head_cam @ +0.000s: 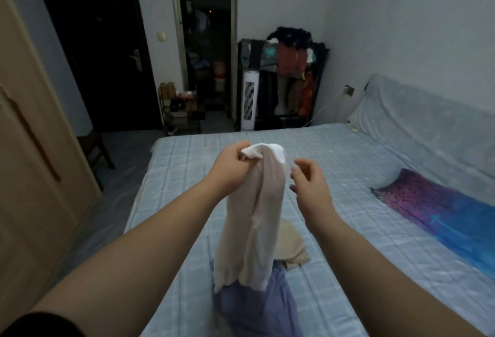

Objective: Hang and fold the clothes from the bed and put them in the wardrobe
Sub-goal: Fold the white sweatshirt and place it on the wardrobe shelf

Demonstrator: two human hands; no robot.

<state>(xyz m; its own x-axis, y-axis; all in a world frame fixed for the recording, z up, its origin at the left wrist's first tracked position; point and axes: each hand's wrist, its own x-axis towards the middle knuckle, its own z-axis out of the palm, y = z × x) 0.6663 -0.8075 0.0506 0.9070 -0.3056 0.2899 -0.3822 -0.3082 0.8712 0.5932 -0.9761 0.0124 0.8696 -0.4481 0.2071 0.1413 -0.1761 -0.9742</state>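
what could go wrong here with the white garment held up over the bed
1. Only the left hand grips the cream garment, bunched at its top; the right hand is open beside it, so it may slip or hang twisted.
2. Its hem hangs down to the lavender cloth on the bed and could drag it along.
3. The beige item lies partly hidden behind it and might be overlooked.
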